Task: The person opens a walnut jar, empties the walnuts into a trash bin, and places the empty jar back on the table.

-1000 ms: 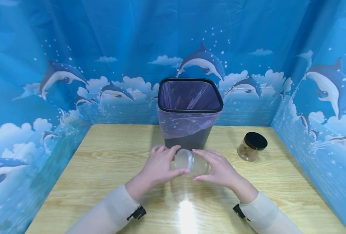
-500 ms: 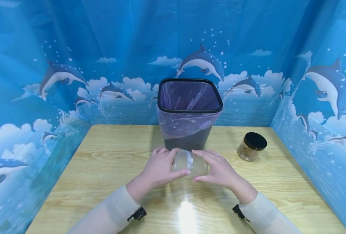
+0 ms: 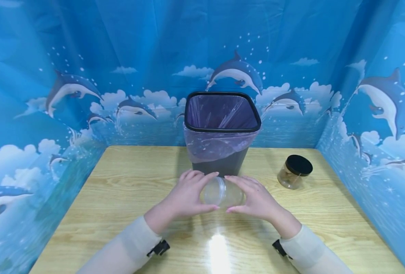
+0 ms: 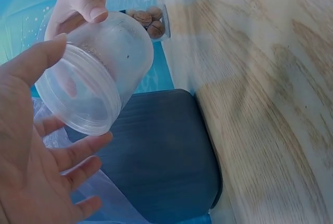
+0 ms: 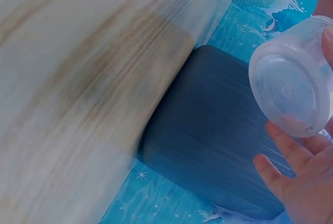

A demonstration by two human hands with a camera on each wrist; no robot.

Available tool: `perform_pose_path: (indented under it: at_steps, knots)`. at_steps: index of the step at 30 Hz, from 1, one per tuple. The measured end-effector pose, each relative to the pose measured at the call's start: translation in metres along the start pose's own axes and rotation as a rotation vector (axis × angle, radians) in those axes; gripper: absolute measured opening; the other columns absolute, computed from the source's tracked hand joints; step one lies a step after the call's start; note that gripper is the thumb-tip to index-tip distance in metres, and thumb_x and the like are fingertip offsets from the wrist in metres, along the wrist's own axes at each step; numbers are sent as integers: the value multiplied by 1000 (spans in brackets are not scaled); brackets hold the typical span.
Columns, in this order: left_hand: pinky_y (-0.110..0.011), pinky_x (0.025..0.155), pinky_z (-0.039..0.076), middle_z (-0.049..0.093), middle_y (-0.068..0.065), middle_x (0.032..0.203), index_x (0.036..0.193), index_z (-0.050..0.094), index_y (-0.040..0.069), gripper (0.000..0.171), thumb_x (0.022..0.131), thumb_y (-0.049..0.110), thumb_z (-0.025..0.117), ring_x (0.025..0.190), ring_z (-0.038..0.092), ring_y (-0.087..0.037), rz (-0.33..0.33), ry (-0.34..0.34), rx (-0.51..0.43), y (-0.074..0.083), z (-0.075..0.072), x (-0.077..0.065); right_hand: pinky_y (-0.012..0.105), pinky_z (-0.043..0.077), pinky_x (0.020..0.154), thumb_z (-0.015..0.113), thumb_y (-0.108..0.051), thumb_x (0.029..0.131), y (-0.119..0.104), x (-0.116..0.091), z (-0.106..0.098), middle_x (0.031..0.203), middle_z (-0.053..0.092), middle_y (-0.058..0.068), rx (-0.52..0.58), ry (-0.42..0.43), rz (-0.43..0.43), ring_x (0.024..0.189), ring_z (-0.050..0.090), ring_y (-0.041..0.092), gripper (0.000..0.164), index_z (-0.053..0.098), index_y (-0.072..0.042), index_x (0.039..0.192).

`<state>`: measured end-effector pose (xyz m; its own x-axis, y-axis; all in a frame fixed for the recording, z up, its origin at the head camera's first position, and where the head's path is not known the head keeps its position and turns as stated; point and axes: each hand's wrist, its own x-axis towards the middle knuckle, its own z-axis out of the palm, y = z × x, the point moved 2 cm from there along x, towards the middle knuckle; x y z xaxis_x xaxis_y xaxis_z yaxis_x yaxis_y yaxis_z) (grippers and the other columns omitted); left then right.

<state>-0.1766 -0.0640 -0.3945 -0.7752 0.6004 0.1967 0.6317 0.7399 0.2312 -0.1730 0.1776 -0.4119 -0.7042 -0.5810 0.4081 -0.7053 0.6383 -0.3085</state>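
A clear plastic jar (image 3: 232,195) lies sideways in front of the bin, its ribbed ring (image 4: 75,91) facing left. My right hand (image 3: 257,197) grips the base end, thumb below and fingers over the top. The flat round base (image 5: 289,94) shows in the right wrist view, close to the fingertips. At the ringed end, my left hand (image 3: 188,195) has its thumb and fingers spread around the jar. In the left wrist view its fingers are fairly straight, with thumb tip and a fingertip right at the ring's edge.
Behind the hands stands a dark grey bin (image 3: 217,167), lined with a translucent purple bag (image 3: 219,144) under a black rim. Towards the back right of the wooden table (image 3: 127,182) is a black-lidded jar (image 3: 291,177) holding walnuts (image 4: 154,23). A blue dolphin-print curtain (image 3: 147,57) surrounds the table.
My left hand's thumb and forefinger have spread wider apart at the ringed end, and the thumb tip has drawn back off the jar's front. The right hand and jar have hardly moved.
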Motion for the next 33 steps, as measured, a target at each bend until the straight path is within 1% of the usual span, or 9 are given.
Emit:
perform_pose_path:
  at_steps: [7,10,14,16,18,22,27,29,33]
  knots:
    - [-57,117,19,57,-7,137,157,32,28,97,77,63,76,135,42,-29,94,27,-14,-1,-2,-1,56,41,106,89,-50,66,0,0,0,139,60,7,-4,-4,4,124,58,28,95,52,-14,145]
    - [-58,117,18,56,-7,138,157,32,29,98,76,59,79,136,41,-29,108,34,-11,-1,-2,-2,57,41,106,90,-50,66,1,0,1,139,60,8,-6,-6,7,124,58,29,95,52,-14,145]
    - [-57,118,17,53,-7,142,158,30,29,101,76,57,81,138,39,-29,99,24,-13,-1,-1,-1,57,41,106,89,-51,66,1,0,1,139,60,8,-5,-7,9,124,58,29,95,51,-14,145]
    - [-58,118,17,53,-7,143,158,30,26,102,75,60,79,138,39,-29,83,23,-19,-1,-1,-1,57,41,106,89,-52,67,2,0,1,139,60,7,-3,-7,9,125,58,29,95,51,-14,145]
    - [-57,118,16,52,-7,144,158,29,23,102,77,68,73,137,40,-29,55,24,-20,-1,0,-1,57,41,106,88,-53,68,2,0,2,140,59,6,-4,-7,8,126,57,29,95,51,-15,146]
    - [-56,118,18,54,-7,144,157,31,18,103,80,80,58,135,44,-29,-35,18,-37,0,1,-1,57,40,106,87,-55,68,3,0,3,142,58,5,-9,-3,5,126,57,29,95,50,-15,147]
    - [-54,116,26,68,-2,118,156,36,14,102,82,82,53,126,51,-29,-142,-10,-70,1,2,0,57,40,107,87,-53,68,2,1,3,141,58,5,-10,0,-1,125,57,28,94,50,-15,146]
    - [-52,113,30,70,2,104,155,37,13,101,82,82,52,123,53,-28,-163,-10,-65,1,3,1,57,40,107,88,-53,68,2,1,3,141,59,5,-11,1,-3,125,58,28,94,51,-15,146]
    - [-50,110,35,69,4,98,153,40,12,99,83,82,51,120,55,-27,-177,-4,-51,1,6,1,56,40,106,88,-52,68,2,1,3,141,59,5,-13,1,-5,125,58,27,94,51,-15,146]
